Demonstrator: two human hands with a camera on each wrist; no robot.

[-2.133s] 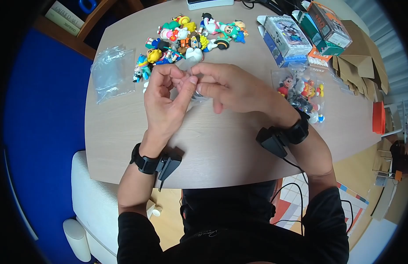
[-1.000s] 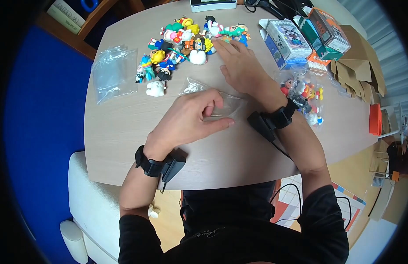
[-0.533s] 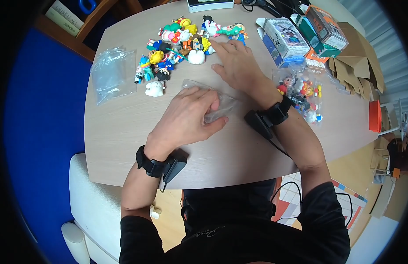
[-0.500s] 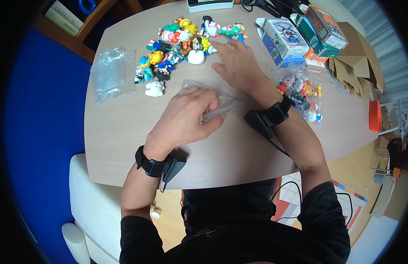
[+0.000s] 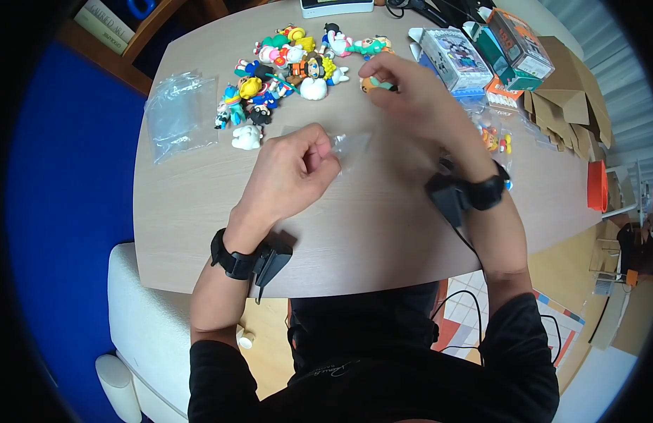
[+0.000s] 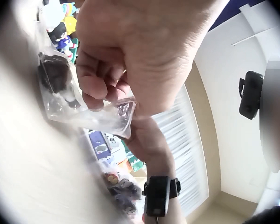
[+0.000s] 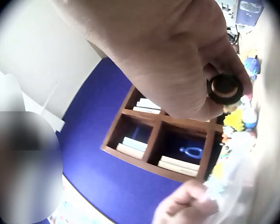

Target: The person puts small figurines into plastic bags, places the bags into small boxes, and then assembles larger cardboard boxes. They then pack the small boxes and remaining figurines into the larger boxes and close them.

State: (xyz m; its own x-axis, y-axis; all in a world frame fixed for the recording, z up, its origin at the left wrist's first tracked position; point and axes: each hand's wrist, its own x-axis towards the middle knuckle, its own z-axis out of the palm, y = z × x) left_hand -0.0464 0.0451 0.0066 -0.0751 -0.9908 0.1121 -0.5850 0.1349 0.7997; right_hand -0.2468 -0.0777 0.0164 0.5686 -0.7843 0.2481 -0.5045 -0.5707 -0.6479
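My left hand (image 5: 287,173) pinches the edge of a clear plastic bag (image 5: 351,151) above the middle of the table. In the left wrist view, something dark shows inside the bag (image 6: 56,74). My right hand (image 5: 418,95), a little blurred, grips a small toy figure (image 5: 377,84) to the right of the pile. The right wrist view shows this figure's dark round end (image 7: 225,88) with a tan ring, sticking out between thumb and fingers; the rest of it is hidden. Several colourful toy figures (image 5: 313,68) lie heaped at the back, with a white one (image 5: 247,137) nearest me.
Flat clear bags (image 5: 180,116) lie at the left. Toy boxes (image 5: 460,60) and torn brown cardboard (image 5: 569,99) stand at the back right. Bagged figures (image 5: 492,137) lie partly behind my right forearm. A white device (image 5: 337,7) sits at the far edge.
My hands were together on the bag, then the right hand reached to the pile. It has now drawn back rightward with a figure. My left hand has closed its fingers on the bag.
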